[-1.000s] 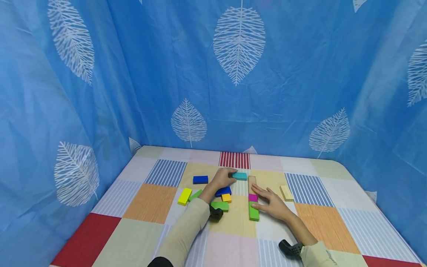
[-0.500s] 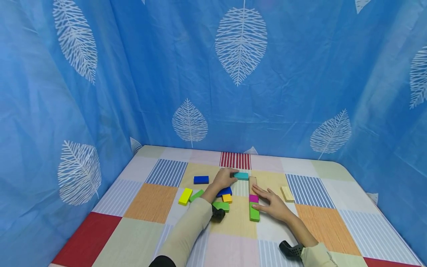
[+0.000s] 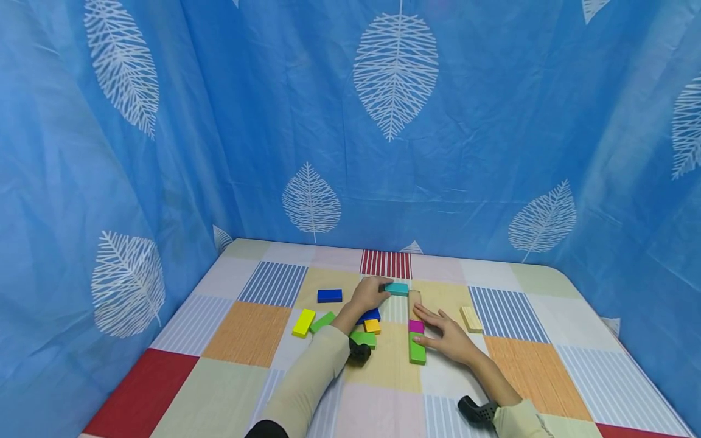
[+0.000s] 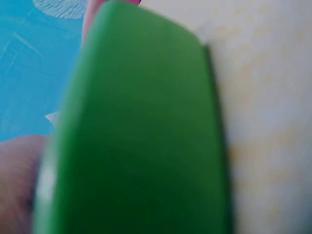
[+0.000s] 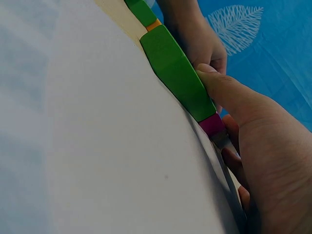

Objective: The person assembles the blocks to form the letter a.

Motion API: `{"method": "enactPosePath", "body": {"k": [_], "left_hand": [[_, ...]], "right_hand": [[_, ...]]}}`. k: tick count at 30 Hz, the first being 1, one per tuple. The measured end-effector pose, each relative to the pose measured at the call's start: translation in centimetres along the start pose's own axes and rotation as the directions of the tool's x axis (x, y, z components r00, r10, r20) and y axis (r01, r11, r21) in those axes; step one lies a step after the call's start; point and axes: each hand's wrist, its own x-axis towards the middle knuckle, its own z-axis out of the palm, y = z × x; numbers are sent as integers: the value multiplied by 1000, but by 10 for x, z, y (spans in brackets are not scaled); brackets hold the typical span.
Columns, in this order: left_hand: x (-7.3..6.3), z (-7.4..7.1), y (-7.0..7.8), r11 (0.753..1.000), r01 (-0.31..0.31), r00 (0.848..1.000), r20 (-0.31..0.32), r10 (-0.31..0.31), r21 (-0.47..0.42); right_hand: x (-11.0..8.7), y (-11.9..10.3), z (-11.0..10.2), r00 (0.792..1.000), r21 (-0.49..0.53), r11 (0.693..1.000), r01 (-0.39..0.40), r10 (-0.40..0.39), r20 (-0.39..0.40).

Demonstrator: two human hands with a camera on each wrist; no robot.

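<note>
Three blocks make a straight row on the patterned cloth [image 3: 380, 404]; taking the pink block [image 3: 416, 326] as the middle of the dial in the head view, the wooden block [image 3: 415, 297] sits at 12 o'clock and the green block [image 3: 418, 354] at 6. The turquoise block [image 3: 398, 289] lies crosswise at 11 o'clock, its right end by the far tip of the wooden block (touching or only just beside it, I can't tell). The left hand [image 3: 368, 294], at 10 o'clock, pinches the turquoise block near its left end. Between 3 and 4, the right hand [image 3: 450, 338] has its fingers spread, gripping nothing, with the thumb touching the green block and a fingertip on the wooden block. This looks like squaring up a corner — so it would pay to slide the turquoise block flat toward 3 o'clock with a light touch, while the right hand braces the row from its own side. Push too hard, I'd judge, and the wooden block could swing out of line. Mind the orange block [image 3: 372, 326] at 9 o'clock, too — it lies near the left wrist.
</note>
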Motion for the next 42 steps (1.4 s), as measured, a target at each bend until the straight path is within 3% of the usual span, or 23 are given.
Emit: {"method": "enactPosePath", "body": {"k": [9,15,23,29,33,38,42], "left_hand": [[1,2,-2,1000,-13,1000,-7,13,-11],[-3,-4,-5,996,-47,999,-3,47,-81],[-14,-36,-20,977,-71,996,-69,58,-201],[-30,-68,-41,978,-111,979,-187,77,-178],[-43,-82,-55,982,-83,973,-229,42,-172],[-57,-89,-73,980,-26,978,-209,-16,-198],[-66,-90,-83,970,16,992,-115,-46,-243]], "right_hand": [[0,3,1,1000,0,1000,2,-2,-3],[0,3,2,1000,4,1000,1,-1,-2],[0,1,1,1000,2,1000,3,-3,2],[0,2,-1,1000,8,1000,-2,2,2],[1,3,-1,1000,6,1000,0,0,2],[0,2,-1,1000,23,1000,-2,2,2],[0,3,0,1000,17,1000,-4,4,3]]}}
